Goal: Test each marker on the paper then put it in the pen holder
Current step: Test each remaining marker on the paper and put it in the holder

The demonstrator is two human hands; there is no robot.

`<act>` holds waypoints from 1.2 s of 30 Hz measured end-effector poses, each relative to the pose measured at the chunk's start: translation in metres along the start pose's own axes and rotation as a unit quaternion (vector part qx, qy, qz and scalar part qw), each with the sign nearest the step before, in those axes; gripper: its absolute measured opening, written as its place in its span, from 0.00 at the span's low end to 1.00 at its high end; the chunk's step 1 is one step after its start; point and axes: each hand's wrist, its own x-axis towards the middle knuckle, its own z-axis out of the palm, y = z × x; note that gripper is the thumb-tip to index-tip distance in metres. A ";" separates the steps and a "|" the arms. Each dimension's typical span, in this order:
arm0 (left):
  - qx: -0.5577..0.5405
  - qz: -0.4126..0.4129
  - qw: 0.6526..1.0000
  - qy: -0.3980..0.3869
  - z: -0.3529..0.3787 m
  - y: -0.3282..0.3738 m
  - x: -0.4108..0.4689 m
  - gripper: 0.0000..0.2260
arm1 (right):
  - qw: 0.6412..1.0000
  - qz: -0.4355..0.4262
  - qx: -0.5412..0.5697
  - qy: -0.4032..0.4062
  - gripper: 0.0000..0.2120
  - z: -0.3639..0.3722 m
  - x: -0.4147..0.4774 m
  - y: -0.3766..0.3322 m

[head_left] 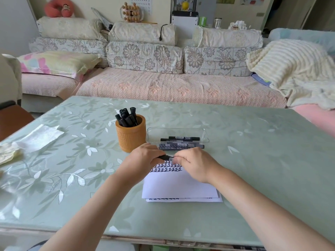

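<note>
Table edges: green floral table (253, 160) seen w/ near edge along bottom of view, far edge facing the sofa (163, 87), right edge running diagonally off to the far right.
Open room, right: wide bare stretch of table right of the paper and tray, out to the right edge.
Open room, left: bare surface between the pen holder and the crumpled white wrap (36, 138), which lies near the left edge.
Open room, near: bare strip between paper and near edge, crossed by both forearms.
Pen holder: orange woven cup (130, 136), upright, mid-table, just left of the tray; black capped markers (126, 117) stood in it, tips leaning diff. ways.
Tray: clear plastic tray (205, 134), far side of the hands, a few black markers laid flat in it, left-right.
Paper: white sheet (179, 185) flat at centre, near side of the tray; rows of dark test marks (165, 168) along its far part; another sheet showing underneath at the near edge.
Marker: black marker (165, 157) held horizontal betw. both hands, above the paper's far edge, just near of the tray, right of the pen holder.
L hand: left hand (143, 158) curled round the marker's left part.
R hand: right hand (192, 163) pinched on the marker's right end w/ fingertips; cap on or off can't be told.
</note>
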 end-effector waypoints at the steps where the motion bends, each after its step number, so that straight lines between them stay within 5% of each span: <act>1: 0.001 0.009 1.000 -0.003 -0.001 -0.001 0.000 0.06 | 0.999 0.018 0.035 -0.012 0.15 -0.001 0.001 0.001; 12: -0.073 -0.097 0.989 -0.087 0.003 -0.008 -0.001 0.07 | 0.988 -0.090 -0.048 0.120 0.07 0.014 0.006 0.011; 18: -0.031 -0.047 0.998 -0.039 -0.006 -0.020 -0.004 0.06 | 0.999 -0.004 0.007 0.047 0.16 0.015 0.003 0.013; 29: 0.076 -0.267 0.961 -0.009 0.006 -0.055 -0.024 0.08 | 0.997 -0.006 0.042 0.065 0.13 0.022 0.003 0.031; 36: 0.121 -0.233 0.965 0.021 0.021 -0.055 -0.020 0.08 | 0.995 0.003 0.066 0.072 0.17 0.023 0.001 0.032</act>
